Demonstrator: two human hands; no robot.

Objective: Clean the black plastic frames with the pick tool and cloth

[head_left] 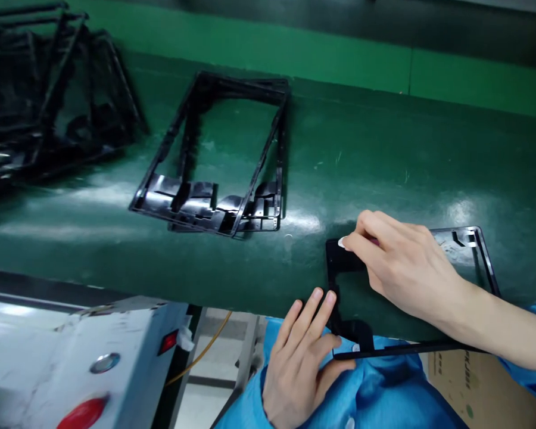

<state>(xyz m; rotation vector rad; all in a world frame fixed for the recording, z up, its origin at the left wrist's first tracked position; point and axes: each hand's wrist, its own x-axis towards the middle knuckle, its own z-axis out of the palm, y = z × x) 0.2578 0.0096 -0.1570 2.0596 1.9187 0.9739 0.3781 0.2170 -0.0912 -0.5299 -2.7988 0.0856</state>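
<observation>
A black plastic frame [335,286] lies on the green bench top, its near side sticking out past the bench edge toward my blue clothing. My left hand [299,363] is at the frame's near left corner. Its longer fingers lie along the left side, and the corner sits between thumb and forefinger. Over the far left part of the frame, my right hand [397,265] is closed in a pinch. A small white tip shows at its fingertips and a bit of dark pink behind them; the rest of that item is hidden.
Two overlapping black frames [192,205] lie at mid-bench. More frames [71,113] are heaped at the far left, blurred. A white machine housing [129,351] with a red button [83,412] stands at lower left. A cardboard box [486,387] is below right.
</observation>
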